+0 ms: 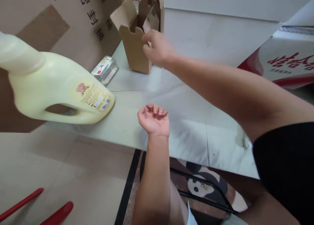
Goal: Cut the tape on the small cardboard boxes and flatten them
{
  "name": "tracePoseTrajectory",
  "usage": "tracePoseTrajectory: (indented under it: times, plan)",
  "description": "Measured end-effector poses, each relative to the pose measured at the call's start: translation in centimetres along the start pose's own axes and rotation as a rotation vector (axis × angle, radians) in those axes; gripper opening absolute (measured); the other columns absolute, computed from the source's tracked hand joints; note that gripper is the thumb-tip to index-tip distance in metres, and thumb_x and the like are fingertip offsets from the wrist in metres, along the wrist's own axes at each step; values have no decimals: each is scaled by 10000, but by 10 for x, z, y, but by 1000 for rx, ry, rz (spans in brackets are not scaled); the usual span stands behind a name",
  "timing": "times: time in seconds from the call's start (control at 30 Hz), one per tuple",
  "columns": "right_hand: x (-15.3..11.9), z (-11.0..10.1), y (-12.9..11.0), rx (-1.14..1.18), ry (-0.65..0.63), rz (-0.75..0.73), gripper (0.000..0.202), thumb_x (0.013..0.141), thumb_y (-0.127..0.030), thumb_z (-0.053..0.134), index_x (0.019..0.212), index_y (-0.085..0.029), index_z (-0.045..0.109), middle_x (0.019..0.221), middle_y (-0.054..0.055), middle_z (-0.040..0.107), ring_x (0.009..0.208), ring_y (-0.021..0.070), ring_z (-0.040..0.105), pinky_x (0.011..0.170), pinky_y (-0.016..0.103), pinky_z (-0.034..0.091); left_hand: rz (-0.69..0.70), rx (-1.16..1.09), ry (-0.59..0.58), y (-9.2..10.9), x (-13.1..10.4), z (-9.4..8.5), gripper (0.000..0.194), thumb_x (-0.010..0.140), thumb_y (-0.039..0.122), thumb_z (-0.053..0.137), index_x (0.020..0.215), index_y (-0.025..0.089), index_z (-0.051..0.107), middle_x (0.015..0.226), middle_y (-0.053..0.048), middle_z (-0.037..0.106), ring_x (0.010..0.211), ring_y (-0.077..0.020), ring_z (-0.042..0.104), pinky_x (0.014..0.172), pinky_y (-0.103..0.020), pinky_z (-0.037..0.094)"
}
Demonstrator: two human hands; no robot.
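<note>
My right hand (158, 48) is at the right side of an open brown cardboard box (136, 51) with its flaps up. Its thumb and bent forefinger stand apart, slightly blurred, with nothing visible between them; whether they touch the box I cannot tell. Palm up, my left hand (155, 120) hovers over the front part of the pale-covered table (186, 127). The fingers curl loosely and hold nothing that I can see. Inside the box are brown cardboard pieces, partly hidden by its walls.
A big pale-yellow jug (61, 84) with a handle is at the left. Behind it are a small clear package (105, 69) and a large printed carton (80, 25). Beneath the table edge is a panda-patterned seat (203, 182). A red-and-white box (287, 61) stands at right.
</note>
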State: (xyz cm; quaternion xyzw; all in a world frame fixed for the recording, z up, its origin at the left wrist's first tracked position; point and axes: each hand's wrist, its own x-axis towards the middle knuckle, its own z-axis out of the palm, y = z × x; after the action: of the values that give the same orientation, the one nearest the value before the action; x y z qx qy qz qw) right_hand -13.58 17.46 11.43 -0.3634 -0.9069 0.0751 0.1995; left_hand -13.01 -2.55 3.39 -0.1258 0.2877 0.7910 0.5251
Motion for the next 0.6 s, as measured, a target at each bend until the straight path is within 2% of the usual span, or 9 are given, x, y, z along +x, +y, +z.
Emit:
tracePoseTrajectory:
  times: [0.03, 0.1, 0.2, 0.27, 0.33, 0.4, 0.47, 0.57, 0.6]
  plan:
    - [-21, -8, 2, 23, 2, -27, 501, 954, -238, 204, 1075, -75, 662, 1250, 97, 681, 1282, 234, 615, 1052, 369, 465, 43, 33, 14, 1, -1, 0, 286, 894, 341, 374, 645, 206, 414, 531, 57, 247, 428, -87, 297, 482, -235, 264]
    - [-67, -26, 8, 35, -8, -14, 291, 944, -207, 410, 1004, -131, 684, 1194, 61, 720, 1099, 195, 694, 1023, 335, 509, 152, 114, 9, 2, -2, -1, 263, 873, 327, 399, 638, 209, 394, 518, 67, 210, 420, -86, 257, 476, -235, 228]
    - [-144, -57, 21, 181, -5, 87, 223, 887, -212, 544, 1014, -175, 723, 1148, 77, 743, 899, 203, 721, 899, 333, 567, 376, 227, 37, 1, -1, -6, 235, 842, 342, 445, 654, 214, 388, 552, 68, 251, 442, -87, 268, 494, -241, 237]
    - [-198, -78, 29, 296, 80, 143, 214, 905, -284, 539, 949, -213, 736, 1108, 69, 751, 819, 204, 714, 770, 354, 593, 524, 296, 102, 0, 2, -8, 218, 841, 351, 457, 682, 216, 393, 604, 55, 337, 487, -91, 361, 537, -242, 289]
    - [-252, -97, 34, 377, 234, 184, 193, 916, -329, 561, 844, -259, 726, 1016, 55, 758, 813, 216, 714, 658, 359, 590, 614, 356, 134, -2, 4, -9, 197, 862, 372, 447, 736, 221, 440, 701, 28, 478, 611, -106, 520, 614, -240, 354]
    - [-305, -111, 36, 417, 347, 209, 164, 915, -320, 605, 789, -325, 709, 915, 34, 749, 843, 238, 719, 601, 373, 578, 625, 400, 87, -6, 6, -7, 201, 886, 392, 419, 809, 235, 517, 860, -7, 621, 816, -135, 641, 708, -252, 407]
    - [-350, -118, 35, 379, 430, 333, 200, 934, -351, 592, 773, -381, 705, 884, 33, 735, 822, 263, 719, 650, 444, 587, 587, 429, -14, -12, 4, -3, 228, 897, 396, 408, 873, 247, 580, 1009, -35, 699, 991, -162, 679, 790, -270, 439]
    - [-396, -116, 34, 392, 576, 574, 78, 891, -474, 640, 914, -499, 710, 897, 34, 732, 809, 308, 724, 677, 518, 589, 501, 470, -184, -27, -1, 3, 268, 912, 394, 419, 961, 255, 642, 1129, -57, 734, 1116, -179, 676, 877, -279, 464]
    - [-406, -113, 35, 402, 618, 629, 118, 863, -500, 669, 973, -529, 701, 889, 37, 733, 813, 324, 727, 683, 537, 592, 464, 482, -244, -32, -3, 5, 277, 915, 393, 429, 989, 253, 656, 1144, -63, 735, 1127, -180, 674, 892, -277, 471]
